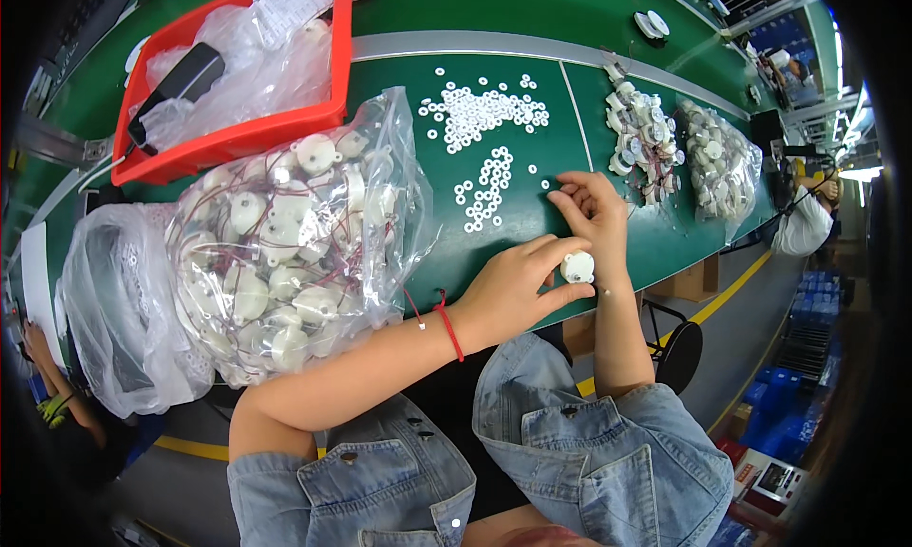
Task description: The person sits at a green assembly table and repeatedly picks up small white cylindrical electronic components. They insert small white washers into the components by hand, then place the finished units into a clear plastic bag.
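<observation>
A white round buzzer with small side ears is pinched between the thumb and fingers of my left hand, above the near edge of the green table. Just beyond it, my right hand hovers with its fingers loosely curled. Its thumb and forefinger are apart, with nothing visible between them. Close to those fingertips lies a single white ring washer. Many more ring washers are spread in a pile farther back, and a smaller group lies left of my right hand.
On the left stand a clear bag of wired buzzers, a crumpled plastic bag and a red bin holding plastic bags and a black object. Loose buzzers and another filled bag lie right. A metal rail crosses behind.
</observation>
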{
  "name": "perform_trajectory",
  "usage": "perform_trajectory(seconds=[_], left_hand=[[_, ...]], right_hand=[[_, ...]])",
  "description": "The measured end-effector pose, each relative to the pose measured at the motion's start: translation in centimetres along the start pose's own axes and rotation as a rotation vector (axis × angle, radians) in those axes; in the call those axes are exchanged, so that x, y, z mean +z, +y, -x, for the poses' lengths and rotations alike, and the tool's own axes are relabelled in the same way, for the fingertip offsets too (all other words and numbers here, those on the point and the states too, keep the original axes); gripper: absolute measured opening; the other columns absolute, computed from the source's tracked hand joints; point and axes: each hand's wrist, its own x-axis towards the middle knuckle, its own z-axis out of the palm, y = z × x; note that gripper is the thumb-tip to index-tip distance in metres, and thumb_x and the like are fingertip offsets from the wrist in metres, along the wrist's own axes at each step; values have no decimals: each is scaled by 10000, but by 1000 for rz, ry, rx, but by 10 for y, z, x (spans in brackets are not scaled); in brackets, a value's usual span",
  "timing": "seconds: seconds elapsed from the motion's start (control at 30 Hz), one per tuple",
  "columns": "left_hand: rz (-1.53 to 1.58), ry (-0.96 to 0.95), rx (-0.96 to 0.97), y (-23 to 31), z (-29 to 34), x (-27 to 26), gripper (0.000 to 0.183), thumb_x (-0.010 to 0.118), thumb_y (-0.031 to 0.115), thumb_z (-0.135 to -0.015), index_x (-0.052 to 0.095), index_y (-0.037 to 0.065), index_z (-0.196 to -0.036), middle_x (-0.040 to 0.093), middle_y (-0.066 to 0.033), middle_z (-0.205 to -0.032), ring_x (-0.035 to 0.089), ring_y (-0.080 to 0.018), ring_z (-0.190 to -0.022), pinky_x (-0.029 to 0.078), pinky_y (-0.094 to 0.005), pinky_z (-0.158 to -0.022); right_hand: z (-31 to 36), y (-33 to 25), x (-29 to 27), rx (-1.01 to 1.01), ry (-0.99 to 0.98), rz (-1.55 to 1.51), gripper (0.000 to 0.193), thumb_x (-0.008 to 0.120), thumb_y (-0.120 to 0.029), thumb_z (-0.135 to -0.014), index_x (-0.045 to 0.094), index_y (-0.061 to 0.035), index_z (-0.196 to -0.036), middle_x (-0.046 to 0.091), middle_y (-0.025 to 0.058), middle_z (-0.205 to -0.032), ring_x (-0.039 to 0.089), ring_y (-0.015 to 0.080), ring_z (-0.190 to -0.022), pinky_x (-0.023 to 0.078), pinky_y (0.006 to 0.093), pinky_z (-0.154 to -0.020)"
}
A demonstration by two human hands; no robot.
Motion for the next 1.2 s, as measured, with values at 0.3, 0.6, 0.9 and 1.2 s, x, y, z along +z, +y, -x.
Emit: perform_trajectory(seconds=[0.3, 0.6, 0.9, 1.2], left_hand=[[112, 10, -119, 5, -4, -3, 397, 743, 133, -848, 597, 16, -1197, 642, -109, -1002, 655, -156, -830, 556, -287, -693], [-181, 108, 80, 2, -4, -5, 359, 696, 269, -887, 583, 9, -1107, 632, -136, -947, 596, -274, -870, 491, -370, -791], [81, -12, -87, 6, -2, -4, 509, 782, 100, -797, 596, 48, -1268, 599, -82, -908, 638, -126, -784, 579, -266, -666], [70, 22, -67, 4, -1, -4, 523, 771, 106, -804, 586, 54, -1291, 598, -91, -900, 659, -155, -758, 578, -289, -665]], right_hand=[[-10, -6, 7, -238, -5, 238, 104, 728, -81, -810, 661, -11, -847, 573, 102, -743, 561, 234, -594, 448, 335, -536], [10, -29, -19, 204, -14, -349, 79, 600, -73, -942, 604, 6, -934, 580, -5, -719, 519, 54, -594, 388, 200, -509], [71, -40, -33, 102, -103, -565, 100, 571, -68, -967, 591, 29, -980, 572, 39, -874, 525, 58, -689, 404, 197, -574], [76, -29, -25, 252, -130, -1012, 156, 613, -124, -960, 589, 30, -953, 579, 65, -857, 525, 83, -651, 417, 210, -545]])
